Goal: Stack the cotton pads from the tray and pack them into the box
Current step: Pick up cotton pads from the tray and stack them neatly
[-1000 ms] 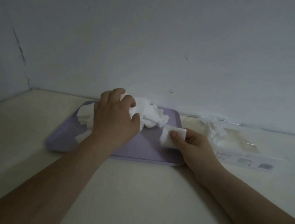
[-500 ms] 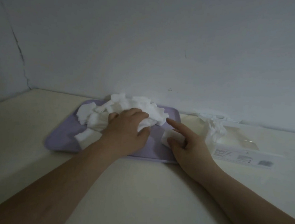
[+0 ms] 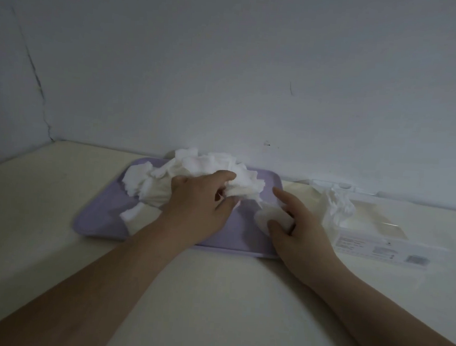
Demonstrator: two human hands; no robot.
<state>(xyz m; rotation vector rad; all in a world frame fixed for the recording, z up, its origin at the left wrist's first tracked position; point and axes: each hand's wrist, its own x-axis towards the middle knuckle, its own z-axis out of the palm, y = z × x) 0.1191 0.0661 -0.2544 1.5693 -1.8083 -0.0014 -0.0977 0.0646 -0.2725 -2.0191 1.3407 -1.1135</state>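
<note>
Left hand [image 3: 200, 203] hides part of cotton pads [image 3: 208, 168].

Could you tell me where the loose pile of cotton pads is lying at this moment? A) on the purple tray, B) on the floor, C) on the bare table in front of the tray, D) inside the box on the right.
A: the white cotton pads are heaped on the purple tray, where the left hand reaches into them, while the box sits apart to the right.
</note>
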